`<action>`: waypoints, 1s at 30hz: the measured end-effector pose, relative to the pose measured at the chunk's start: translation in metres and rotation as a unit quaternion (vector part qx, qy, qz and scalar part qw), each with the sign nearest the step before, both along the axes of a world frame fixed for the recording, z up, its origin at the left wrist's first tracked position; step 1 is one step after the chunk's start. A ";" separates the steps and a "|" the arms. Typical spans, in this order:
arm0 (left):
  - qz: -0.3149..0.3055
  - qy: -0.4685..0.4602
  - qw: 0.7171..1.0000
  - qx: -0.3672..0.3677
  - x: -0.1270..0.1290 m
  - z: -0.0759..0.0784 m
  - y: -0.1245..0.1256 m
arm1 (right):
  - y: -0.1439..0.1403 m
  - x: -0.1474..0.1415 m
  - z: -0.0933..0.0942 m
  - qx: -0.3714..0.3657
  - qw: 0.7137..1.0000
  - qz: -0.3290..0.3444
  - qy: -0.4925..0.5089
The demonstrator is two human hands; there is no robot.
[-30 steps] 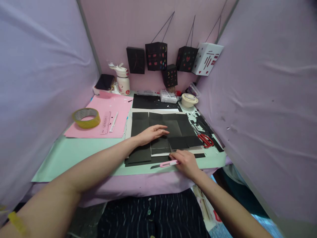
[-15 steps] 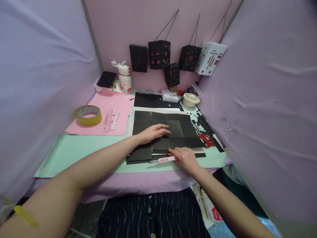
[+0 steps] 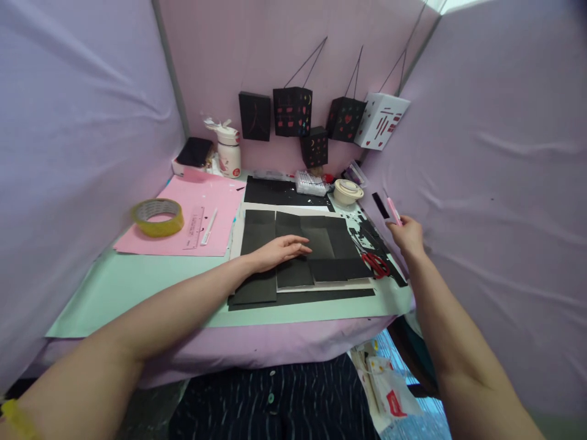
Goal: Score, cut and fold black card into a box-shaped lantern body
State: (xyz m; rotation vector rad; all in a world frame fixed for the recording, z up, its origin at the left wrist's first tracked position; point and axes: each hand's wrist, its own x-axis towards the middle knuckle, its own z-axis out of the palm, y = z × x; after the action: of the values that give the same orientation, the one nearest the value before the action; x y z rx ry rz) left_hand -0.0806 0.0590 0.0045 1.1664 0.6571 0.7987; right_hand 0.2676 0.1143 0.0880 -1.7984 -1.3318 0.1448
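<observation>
The left hand lies flat, fingers together, on the black paper. At 3 o'clock, the right hand pinches a pink knife above the scissors.

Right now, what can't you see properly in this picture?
All in the head view:
- Pink cutter in the right hand: the fingers cover its lower part.
- Black paper under the left hand: the palm hides that patch.
- Ruler on the pink sheet: marks too small to read.
- White bottle: label too small.
- The person's lap: cut off by the bottom edge.
</observation>
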 end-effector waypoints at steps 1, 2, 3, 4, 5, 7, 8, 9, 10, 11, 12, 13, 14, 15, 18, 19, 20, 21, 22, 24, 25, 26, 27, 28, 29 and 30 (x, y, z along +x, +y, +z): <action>0.002 0.000 1.000 -0.001 0.000 0.001 0.000 | 0.006 0.005 -0.001 -0.004 1.000 -0.006 -0.001; 0.005 -0.001 1.000 -0.001 0.000 0.001 -0.001 | 0.009 0.007 -0.003 -0.006 1.000 -0.005 -0.002; 0.009 -0.005 1.000 0.001 0.000 0.003 -0.001 | 0.008 0.006 -0.006 -0.008 1.000 -0.005 -0.002; 0.016 -0.011 1.000 0.006 0.000 0.004 -0.002 | 0.004 0.001 -0.010 -0.011 1.000 -0.001 -0.001; 0.025 -0.019 0.999 0.013 -0.001 0.005 -0.003 | -0.001 -0.006 -0.013 -0.015 1.000 0.007 0.001; 0.047 -0.039 0.998 0.028 -0.001 0.008 -0.004 | -0.015 -0.028 -0.018 -0.026 0.999 0.035 0.009; 0.058 -0.047 0.997 0.036 0.000 0.010 -0.005 | -0.023 -0.042 -0.021 -0.031 0.998 0.056 0.013; 0.068 -0.051 0.995 0.043 0.000 0.011 -0.006 | -0.031 -0.059 -0.024 -0.035 0.996 0.079 0.018; 0.073 -0.052 0.995 0.048 0.001 0.012 -0.007 | -0.039 -0.077 -0.027 -0.037 0.994 0.103 0.021; 0.073 -0.051 0.995 0.050 0.002 0.012 -0.007 | -0.046 -0.096 -0.031 -0.038 0.990 0.136 0.024; 0.070 -0.048 0.995 0.050 0.002 0.011 -0.008 | -0.053 -0.116 -0.035 -0.034 0.981 0.187 0.033; 0.067 -0.048 0.996 0.046 0.003 0.011 -0.009 | -0.059 -0.135 -0.039 -0.031 0.971 0.232 0.044; 0.063 -0.048 0.996 0.039 0.004 0.010 -0.010 | -0.064 -0.155 -0.044 -0.033 0.961 0.270 0.053; 0.069 -0.047 0.996 0.035 0.005 0.008 -0.011 | -0.068 -0.172 -0.048 -0.034 0.951 0.302 0.060; 0.126 -0.046 0.990 0.049 0.007 0.006 -0.011 | -0.078 -0.214 -0.059 -0.063 0.932 0.352 0.057; 0.152 -0.051 0.985 0.060 0.007 0.007 -0.010 | -0.081 -0.223 -0.062 -0.061 0.928 0.365 0.049; 0.179 -0.057 0.980 0.072 0.006 0.008 -0.008 | -0.083 -0.229 -0.064 -0.050 0.924 0.378 0.039; 0.210 -0.056 0.972 0.085 0.003 0.011 -0.005 | -0.085 -0.233 -0.066 -0.033 0.920 0.389 0.029; 0.250 -0.031 0.963 0.100 -0.001 0.014 0.000 | -0.087 -0.235 -0.068 -0.013 0.917 0.397 0.021; 0.347 0.076 0.926 0.131 -0.017 0.023 0.011 | -0.092 -0.233 -0.070 0.009 0.918 0.396 0.011; 0.401 0.175 0.887 0.151 -0.028 0.029 0.017 | -0.094 -0.230 -0.071 0.008 0.919 0.393 0.009; 0.427 0.224 0.862 0.156 -0.042 0.034 0.023 | -0.097 -0.226 -0.071 0.003 0.919 0.394 0.010; 0.447 0.254 0.843 0.160 -0.057 0.039 0.029 | -0.100 -0.222 -0.071 -0.004 0.918 0.397 0.012; 0.461 0.288 0.823 0.166 -0.074 0.043 0.034 | -0.104 -0.219 -0.070 -0.009 0.915 0.403 0.014; 0.475 0.325 0.800 0.171 -0.090 0.046 0.037 | -0.107 -0.216 -0.069 -0.012 0.912 0.409 0.018; 0.488 0.363 0.776 0.169 -0.105 0.048 0.040 | -0.111 -0.214 -0.067 -0.012 0.910 0.413 0.022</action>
State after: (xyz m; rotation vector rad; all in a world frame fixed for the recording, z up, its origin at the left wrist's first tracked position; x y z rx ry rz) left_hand -0.1854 0.0994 0.0524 1.4541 1.9319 1.3737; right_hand 0.0541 0.0034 0.0210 -1.1280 -1.9845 0.6517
